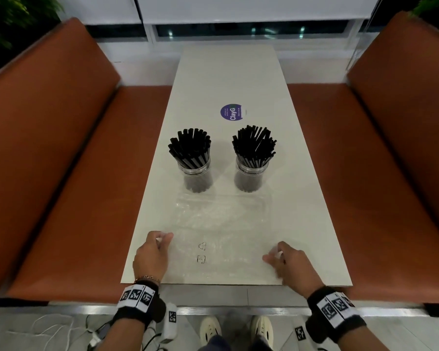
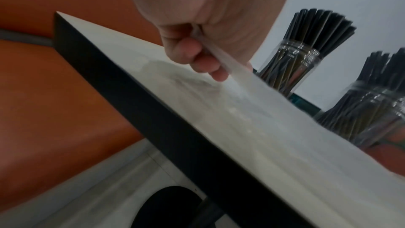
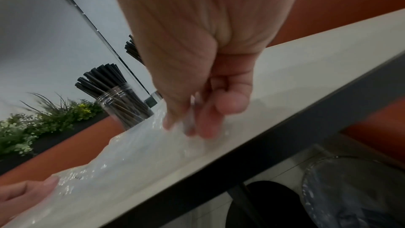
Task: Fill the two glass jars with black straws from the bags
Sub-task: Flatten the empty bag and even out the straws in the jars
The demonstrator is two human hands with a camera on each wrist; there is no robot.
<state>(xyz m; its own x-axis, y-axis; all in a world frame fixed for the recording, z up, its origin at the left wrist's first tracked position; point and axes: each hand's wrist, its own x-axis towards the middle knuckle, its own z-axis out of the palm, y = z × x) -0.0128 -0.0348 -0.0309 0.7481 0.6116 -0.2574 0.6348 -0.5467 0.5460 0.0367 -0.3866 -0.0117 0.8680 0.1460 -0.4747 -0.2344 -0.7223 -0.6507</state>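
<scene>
The left hand point(image 1: 151, 254) pinches the near-left edge of the bag point(image 1: 221, 224), the film caught between thumb and curled fingers point(image 2: 192, 55) just above the table point(image 1: 314, 224). The clear, apparently empty bag lies flat between the hands, its far edge just short of the left jar point(image 1: 195, 177) and right jar point(image 1: 250, 176), both packed with straws point(image 1: 190, 148); it looks thin, limp and slippery, so I judge it best taken by edges or corners. The right hand point(image 1: 293, 267) has its fingers curled on the near-right edge, apparently pinching it, though blur hides the exact hold.
</scene>
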